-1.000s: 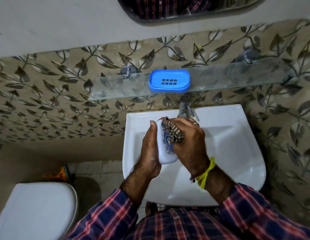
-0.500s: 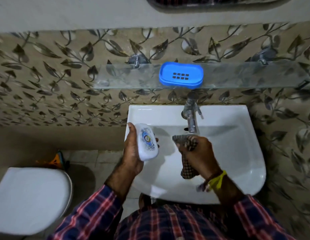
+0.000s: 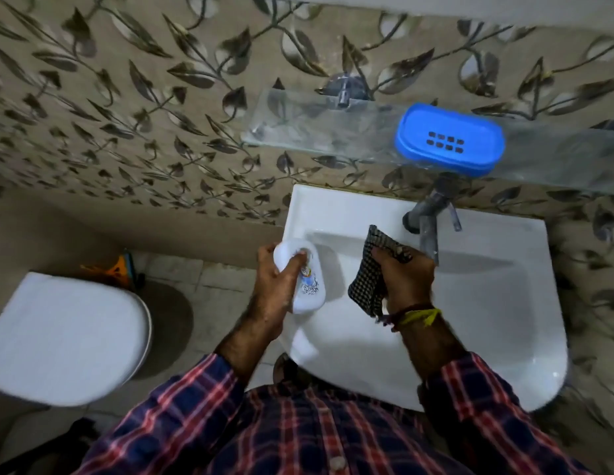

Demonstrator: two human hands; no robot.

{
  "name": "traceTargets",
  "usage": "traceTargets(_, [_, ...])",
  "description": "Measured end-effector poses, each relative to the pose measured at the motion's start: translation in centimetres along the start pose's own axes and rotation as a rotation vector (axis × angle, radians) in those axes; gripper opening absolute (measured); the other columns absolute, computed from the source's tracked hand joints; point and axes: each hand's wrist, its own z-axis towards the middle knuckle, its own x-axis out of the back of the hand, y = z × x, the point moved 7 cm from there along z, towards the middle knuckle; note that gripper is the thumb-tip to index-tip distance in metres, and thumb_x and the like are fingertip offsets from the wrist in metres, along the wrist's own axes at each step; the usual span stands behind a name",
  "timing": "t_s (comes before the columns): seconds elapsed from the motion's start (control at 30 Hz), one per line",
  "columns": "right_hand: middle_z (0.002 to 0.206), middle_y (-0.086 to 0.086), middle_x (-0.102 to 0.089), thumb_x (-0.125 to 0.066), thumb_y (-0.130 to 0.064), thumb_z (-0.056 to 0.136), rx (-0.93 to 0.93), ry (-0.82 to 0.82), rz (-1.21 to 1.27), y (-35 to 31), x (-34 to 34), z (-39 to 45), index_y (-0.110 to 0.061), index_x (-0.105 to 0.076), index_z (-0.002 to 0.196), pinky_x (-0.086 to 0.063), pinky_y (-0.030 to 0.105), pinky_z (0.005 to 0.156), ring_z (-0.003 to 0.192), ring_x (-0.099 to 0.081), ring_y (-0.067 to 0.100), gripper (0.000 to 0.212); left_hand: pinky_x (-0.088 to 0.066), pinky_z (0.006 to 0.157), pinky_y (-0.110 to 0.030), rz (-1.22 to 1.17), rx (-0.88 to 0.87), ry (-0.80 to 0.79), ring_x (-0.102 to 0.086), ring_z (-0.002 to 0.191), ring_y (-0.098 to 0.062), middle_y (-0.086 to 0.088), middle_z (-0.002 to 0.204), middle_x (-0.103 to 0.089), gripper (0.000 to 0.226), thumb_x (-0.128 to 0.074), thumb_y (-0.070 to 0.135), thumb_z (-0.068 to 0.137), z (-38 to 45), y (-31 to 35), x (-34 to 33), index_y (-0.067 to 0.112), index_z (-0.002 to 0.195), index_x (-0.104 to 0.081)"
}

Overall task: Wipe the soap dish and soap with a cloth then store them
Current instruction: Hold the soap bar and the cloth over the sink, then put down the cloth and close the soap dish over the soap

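Observation:
My left hand (image 3: 276, 282) grips a white soap bar (image 3: 309, 289) with a blue printed label, held over the left rim of the sink. A short way to its right, my right hand (image 3: 406, 281) holds a dark checked cloth (image 3: 367, 286) bunched in the fingers, with part of it hanging down. Soap and cloth are apart. The blue soap dish (image 3: 449, 144), with drain slots in its middle, sits empty on the glass shelf (image 3: 298, 132) above the sink.
A white sink (image 3: 487, 303) is below my hands, with a metal tap (image 3: 429, 221) at its back. A closed white toilet lid (image 3: 62, 337) is at the lower left. An orange object (image 3: 115, 269) lies on the floor by the wall.
A second ago the cloth was pressed on the soap. My hands have since drawn apart, the soap to the left, the cloth to the right. The view has swung left.

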Motion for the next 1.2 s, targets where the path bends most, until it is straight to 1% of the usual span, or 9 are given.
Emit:
traceTargets(0.1, [0.084,0.006,-0.071,-0.073,0.002,0.083,-0.119,-0.056,0.310,-1.1,-3.5,1.5,-0.014,-0.071,0.079,-0.060,0.042,0.074,0.084,-0.070,0.031,0.016,-0.055,0.062,-0.025,-0.025,-0.048,0.010,-0.066,0.082,-0.016,-0.002,0.093,-0.068,0.020,-0.068,0.021,0.093,1.0,0.9,1.7,0.013,0.108,-0.059])
traceTargets(0.23, [0.111,0.019,-0.071,-0.067,0.001,0.088,-0.201,-0.088,0.655,-2.8,-8.3,3.8,0.003,-0.068,0.115,-0.060,0.034,0.068,0.094,-0.070,0.033,0.027,-0.055,0.071,-0.032,-0.088,-0.011,-0.006,-0.065,0.085,-0.021,-0.008,0.095,-0.070,0.028,-0.068,0.029,0.093,2.2,1.5,2.6,0.007,0.109,-0.065])
traceTargets(0.37, [0.108,0.017,-0.068,-0.076,-0.023,0.086,-0.247,-0.082,0.132,-1.0,-8.2,4.3,0.001,-0.067,0.108,-0.052,0.031,0.061,0.085,-0.066,0.030,0.034,-0.055,0.055,-0.024,-0.324,0.286,-0.094,-0.071,0.069,-0.013,-0.001,0.087,-0.076,0.031,-0.052,0.045,0.099,2.4,0.5,2.0,0.020,0.107,-0.069])
traceTargets(0.47, [0.142,0.019,-0.052,-0.074,-0.018,0.089,-0.180,0.003,-0.043,0.1,-5.3,4.0,0.005,-0.046,0.141,-0.046,0.035,0.095,0.125,-0.054,0.033,0.064,-0.051,0.046,-0.020,-0.493,0.522,-0.147,-0.065,0.054,-0.015,0.000,0.070,-0.071,0.034,-0.047,0.048,0.098,1.4,-0.3,0.5,0.020,0.103,-0.066])
traceTargets(0.53, [0.145,0.017,-0.051,-0.075,-0.016,0.088,-0.107,0.023,-0.076,-0.3,-3.8,3.0,0.000,-0.045,0.143,-0.042,0.033,0.104,0.129,-0.052,0.029,0.065,-0.051,0.045,-0.021,-0.506,0.570,-0.191,-0.067,0.057,-0.018,-0.003,0.075,-0.071,0.039,-0.047,0.047,0.099,1.1,-1.0,-0.9,0.015,0.115,-0.063])
traceTargets(0.73, [0.113,0.014,-0.069,-0.071,-0.003,0.089,0.321,-0.042,-0.117,-4.4,1.1,0.0,-0.001,-0.063,0.127,-0.045,0.000,0.071,0.094,-0.063,0.017,0.039,-0.056,0.050,-0.029,-0.657,0.619,-0.427,-0.074,0.076,-0.030,-0.014,0.105,-0.074,0.053,-0.037,0.050,0.103,-1.0,-0.9,-5.8,0.010,0.132,-0.055])
traceTargets(0.9, [0.106,0.002,-0.070,-0.075,-0.008,0.086,0.851,-0.014,-0.278,-9.9,4.2,-3.1,-0.007,-0.069,0.115,-0.054,0.021,0.088,0.097,-0.068,0.017,0.029,-0.057,0.053,-0.031,-0.608,0.566,-0.553,-0.072,0.091,-0.034,-0.015,0.117,-0.070,0.077,-0.047,0.080,0.080,-2.6,0.7,-8.5,0.015,0.108,-0.077])
traceTargets(1.0, [0.104,-0.003,-0.069,-0.075,-0.008,0.085,0.977,0.023,-0.309,-12.2,5.2,-4.5,-0.007,-0.071,0.110,-0.054,0.024,0.088,0.098,-0.067,0.016,0.025,-0.056,0.052,-0.028,-0.516,0.464,-0.584,-0.073,0.085,-0.030,-0.011,0.108,-0.072,0.065,-0.071,0.063,0.069,-3.7,2.1,-9.8,0.017,0.115,-0.068])
traceTargets(1.2, [0.101,0.005,-0.073,-0.075,-0.009,0.085,1.124,0.026,-0.288,-14.9,6.2,-6.0,-0.007,-0.073,0.098,-0.054,0.041,0.088,0.098,-0.068,0.019,0.013,-0.052,0.057,-0.034,-0.250,0.190,-0.605,-0.068,0.083,-0.031,-0.016,0.102,-0.070,0.060,-0.056,0.054,0.079,-5.6,5.5,-11.9,0.008,0.118,-0.064])
